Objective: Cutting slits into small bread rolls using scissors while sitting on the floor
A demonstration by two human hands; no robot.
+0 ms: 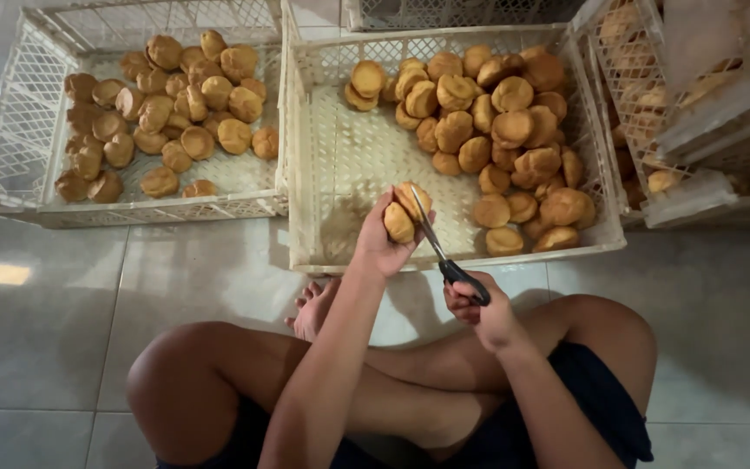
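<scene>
Over the middle crate (305, 156), the left hand (382, 247) is wrapped tight round a bun (404, 213); the right hand (479, 308) grips scissors (441, 250) cutting it; a slip could nick fingers (366, 224).

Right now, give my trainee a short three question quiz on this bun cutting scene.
1. True or false: the scissors are in the right hand.
2. What does the left hand hold? A) a knife B) a round bun C) a cloth
3. Which crate has a large bare patch on its floor, the left crate or the middle crate?

Key: 1 true. 2 B. 3 the middle crate; its buns are heaped at its right side.
</scene>
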